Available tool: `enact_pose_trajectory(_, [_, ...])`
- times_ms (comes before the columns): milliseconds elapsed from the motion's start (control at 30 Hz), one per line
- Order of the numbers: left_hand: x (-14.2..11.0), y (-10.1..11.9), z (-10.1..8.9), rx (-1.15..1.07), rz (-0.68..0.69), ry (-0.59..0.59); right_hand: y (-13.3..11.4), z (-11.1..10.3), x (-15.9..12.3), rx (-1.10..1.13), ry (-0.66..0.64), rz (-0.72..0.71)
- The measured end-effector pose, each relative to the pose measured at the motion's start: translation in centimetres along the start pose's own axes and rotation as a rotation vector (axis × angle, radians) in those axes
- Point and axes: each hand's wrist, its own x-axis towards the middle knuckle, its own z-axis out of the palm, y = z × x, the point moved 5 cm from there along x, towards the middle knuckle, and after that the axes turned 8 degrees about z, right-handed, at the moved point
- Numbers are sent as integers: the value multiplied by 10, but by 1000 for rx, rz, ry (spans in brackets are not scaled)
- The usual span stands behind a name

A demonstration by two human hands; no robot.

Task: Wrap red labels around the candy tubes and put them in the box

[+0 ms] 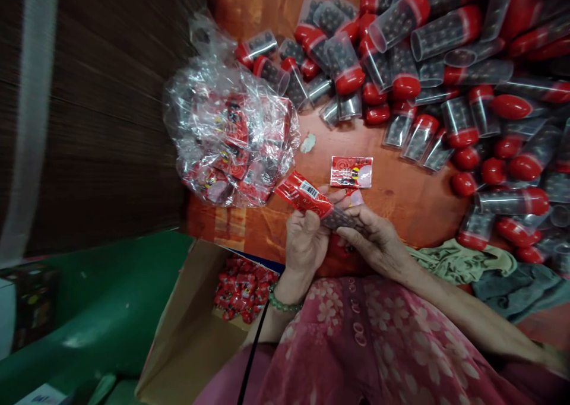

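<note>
Both hands meet over the near edge of the orange bench [401,203], working one tube [342,220] with a red label sleeve [303,194] on its far-left end. The left hand [305,239] is closed around the sleeved end, fingers curled under it; the right hand [378,241] pinches the bare clear end, where dark round beads show through. The tube looks like light, stiff, thin plastic, smooth and likely slippery, while the sleeve is glossy film that would crease easily. The best hold is probably around the tube's middle, not on the loose film. Just beyond the tube lies a flat red label [351,172]. Left of the tube sits a crinkly clear bag of labels [231,138], and right of and beyond it a big pile of red-capped tubes [445,66]. Nearer than the tube and to its left is a cardboard box [191,334] of finished red pieces.
</note>
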Motion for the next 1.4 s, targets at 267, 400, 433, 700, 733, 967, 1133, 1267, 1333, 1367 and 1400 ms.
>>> enact_pose_trajectory(267, [-1, -7, 4, 81, -30, 28, -3, 7, 3, 229, -28, 80])
enact_pose_trajectory(400, [-1, -8, 7, 142, -19, -3, -2, 3, 2, 77, 114, 37])
enact_pose_trajectory(433, [-1, -8, 7, 149, -16, -16, -1, 3, 2, 69, 130, 34])
enact_pose_trajectory(700, [4, 5, 5, 117, 2, -88, -11, 6, 12, 280, -40, 92])
enact_pose_trajectory(733, [5, 8, 4, 107, 15, -70, -11, 6, 13, 246, -40, 85])
enact_pose_trajectory(967, [13, 7, 5, 121, -20, -53, -1, 2, 8, -10, 85, 36])
enact_pose_trajectory(1133, [17, 3, 0, 127, 12, -45, -7, 3, 8, 19, 27, 7])
enact_pose_trajectory(1267, [17, 5, -2, 172, 40, -54, -16, -2, 7, -134, 120, -80])
enact_pose_trajectory(1333, [16, 5, -1, 192, 22, -99, -18, -1, 7, -91, 101, -52])
enact_pose_trajectory(1367, [15, 6, 0, 200, 9, -115, -18, 1, 8, -13, 54, -15])
enact_pose_trajectory(1400, [14, 7, 0, 209, 3, -121, -18, 3, 9, 81, 1, 27])
